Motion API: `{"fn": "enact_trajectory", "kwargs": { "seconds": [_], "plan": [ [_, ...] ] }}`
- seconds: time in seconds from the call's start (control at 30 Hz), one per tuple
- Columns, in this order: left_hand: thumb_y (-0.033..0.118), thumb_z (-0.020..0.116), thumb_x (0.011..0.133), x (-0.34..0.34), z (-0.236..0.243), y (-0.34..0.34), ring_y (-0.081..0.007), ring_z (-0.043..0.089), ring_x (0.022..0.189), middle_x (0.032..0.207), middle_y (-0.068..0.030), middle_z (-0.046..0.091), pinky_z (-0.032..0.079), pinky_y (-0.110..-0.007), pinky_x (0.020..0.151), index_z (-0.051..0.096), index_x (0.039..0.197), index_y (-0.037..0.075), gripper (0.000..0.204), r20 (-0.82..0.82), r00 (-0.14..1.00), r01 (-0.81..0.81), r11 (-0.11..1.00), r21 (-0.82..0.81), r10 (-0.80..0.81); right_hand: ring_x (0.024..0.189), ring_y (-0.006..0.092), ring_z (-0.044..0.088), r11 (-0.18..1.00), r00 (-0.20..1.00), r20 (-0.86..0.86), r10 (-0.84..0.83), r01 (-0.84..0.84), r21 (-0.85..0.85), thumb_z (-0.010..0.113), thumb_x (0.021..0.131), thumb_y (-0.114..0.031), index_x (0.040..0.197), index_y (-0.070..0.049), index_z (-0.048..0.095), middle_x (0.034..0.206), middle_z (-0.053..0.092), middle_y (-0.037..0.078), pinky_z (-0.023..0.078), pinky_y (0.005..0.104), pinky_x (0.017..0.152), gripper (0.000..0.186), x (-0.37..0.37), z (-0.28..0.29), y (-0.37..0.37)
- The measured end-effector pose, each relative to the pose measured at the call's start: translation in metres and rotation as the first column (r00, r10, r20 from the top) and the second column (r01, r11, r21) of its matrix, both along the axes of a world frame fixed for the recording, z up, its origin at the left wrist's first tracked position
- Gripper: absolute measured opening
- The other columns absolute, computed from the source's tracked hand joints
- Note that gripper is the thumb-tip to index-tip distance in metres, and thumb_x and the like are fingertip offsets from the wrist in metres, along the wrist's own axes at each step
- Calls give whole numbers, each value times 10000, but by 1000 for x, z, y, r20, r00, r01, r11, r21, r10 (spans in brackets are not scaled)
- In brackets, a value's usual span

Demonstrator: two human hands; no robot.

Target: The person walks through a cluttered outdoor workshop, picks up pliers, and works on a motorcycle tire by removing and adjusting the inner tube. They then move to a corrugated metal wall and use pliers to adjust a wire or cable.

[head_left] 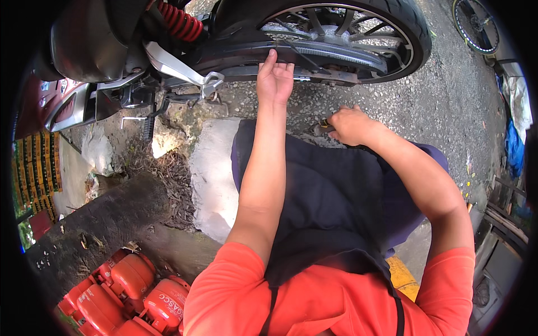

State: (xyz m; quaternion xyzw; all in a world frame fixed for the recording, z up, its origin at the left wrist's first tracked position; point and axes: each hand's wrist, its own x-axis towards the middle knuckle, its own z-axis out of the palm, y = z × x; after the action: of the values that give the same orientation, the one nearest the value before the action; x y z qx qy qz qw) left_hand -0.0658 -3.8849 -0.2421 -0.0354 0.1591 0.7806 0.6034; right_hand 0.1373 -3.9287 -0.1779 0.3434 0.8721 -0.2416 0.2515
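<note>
- One big motorbike of black plastic and shiny metal point(224, 59) is right at the bare left hand point(274, 81) and beyond the bare right hand point(352, 124).
- The left hand is half open, palm up, fingers bent at the long, dark, checked cover point(342, 55); I cannot tell if it grips.
- The right hand curls around a small yellow-and-black tool point(324, 125), mostly hidden.
- Beyond the left hand, the round spoked metal wheel point(334, 35) wears black rubber.
- Left of that hand are a bent silver metal footrest point(176, 67) and a curly red spring point(179, 21).
- Bumpy grey stony ground point(437, 101) lies around the right hand.
</note>
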Motion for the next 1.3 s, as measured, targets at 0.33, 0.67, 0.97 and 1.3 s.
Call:
{"fn": "enact_trajectory", "kwargs": {
  "seconds": [0.33,0.67,0.97,1.3],
  "plan": [
    [110,604,935,-10,22,-9,-311,539,1198,1177,-176,602,433,-509,1030,522,1193,-7,295,-323,941,51,986,-160,-101,815,180,661,456,134,-489,-862,627,-632,689,878,-321,901,13,629,814,668,84,508,360,717,341,-29,-102,-8],
    [375,579,952,-12,36,-2,-363,546,1155,1183,-232,566,441,-497,1021,468,1243,-44,522,-371,911,75,958,-278,-179,849,268,623,4,-597,-240,-765,369,-929,690,861,-429,1188,156,406,939,569,210,573,393,756,729,-25,2,77],
    [99,654,905,6,16,-19,-264,662,896,1008,-188,622,572,-350,787,472,1058,-66,290,-592,767,93,956,-279,-247,830,351,658,-4,-643,-164,-748,253,-968,635,916,-288,1098,173,459,924,586,269,621,418,746,526,-9,2,81],
    [-20,607,897,29,1,-12,-195,677,726,853,-124,643,556,-249,610,521,953,-37,104,-737,561,172,924,-343,-378,879,216,660,246,-530,-298,-794,170,-954,638,925,-174,994,92,568,946,640,153,592,341,821,284,-5,-31,55]
  ]
}}
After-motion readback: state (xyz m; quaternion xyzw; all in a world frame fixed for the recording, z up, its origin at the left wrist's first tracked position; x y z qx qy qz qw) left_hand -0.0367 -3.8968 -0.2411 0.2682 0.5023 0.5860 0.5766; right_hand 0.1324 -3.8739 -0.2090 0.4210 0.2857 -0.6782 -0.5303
